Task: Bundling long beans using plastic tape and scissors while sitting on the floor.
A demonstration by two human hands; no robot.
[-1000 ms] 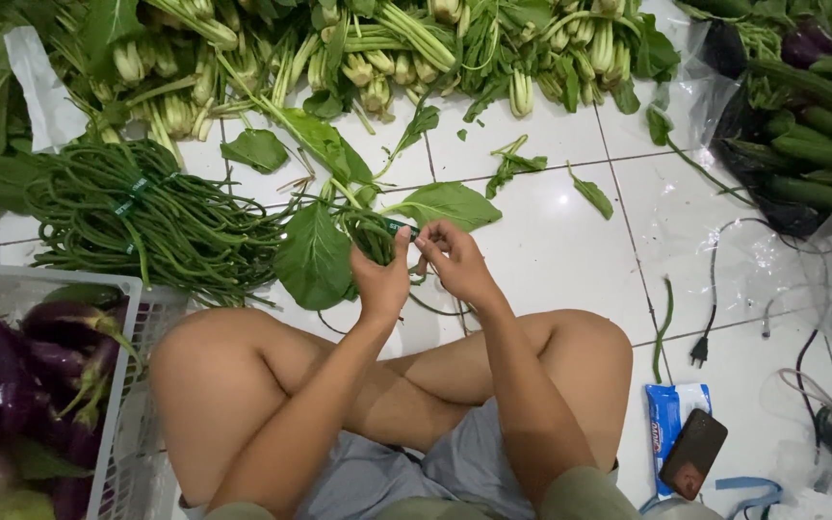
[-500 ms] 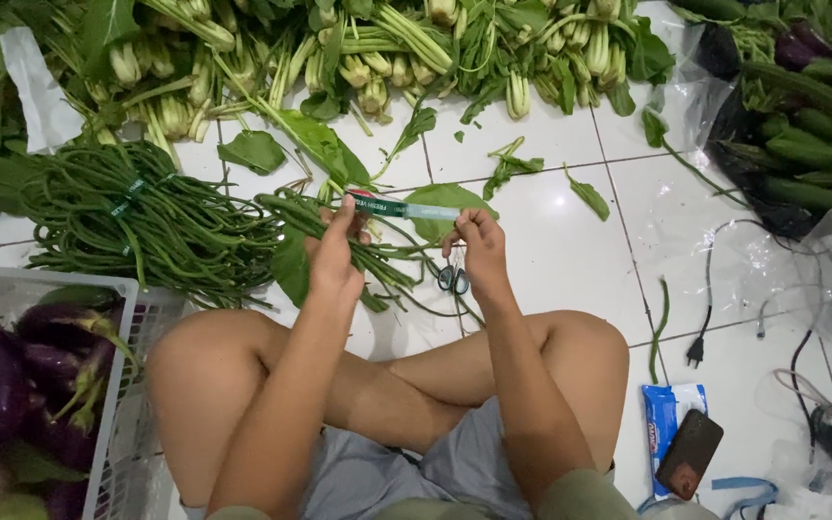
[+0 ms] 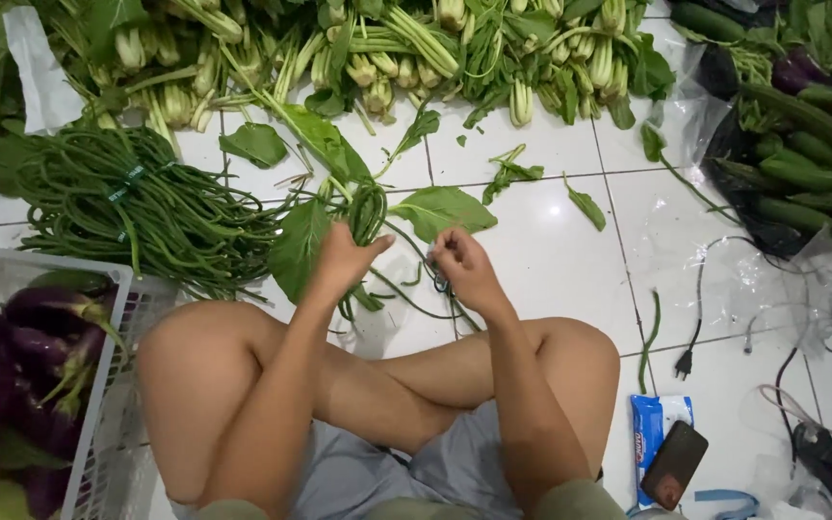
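Observation:
I sit cross-legged on a white tile floor (image 3: 551, 260). My left hand (image 3: 344, 260) is shut on a small bundle of long beans (image 3: 368, 207), whose looped ends stick up above the fist and trail below it. My right hand (image 3: 464, 270) is just to the right, a short gap away, with its fingers pinched on a small dark item (image 3: 439, 282) that is mostly hidden. Large green leaves (image 3: 445, 207) lie under and beside both hands.
A big tied heap of long beans (image 3: 137, 202) lies at the left. Bok choy (image 3: 387, 48) is piled along the top. A white basket (image 3: 98, 404) with eggplants (image 3: 12, 356) stands by my left knee. Cucumbers (image 3: 801, 164), a plug and cable (image 3: 686, 361) and a phone (image 3: 674, 462) are at the right.
A teal strip stretched between my hands half a second ago is no longer seen. Both hands have dropped slightly toward me, and the bean bundle now stands more upright in my left fist.

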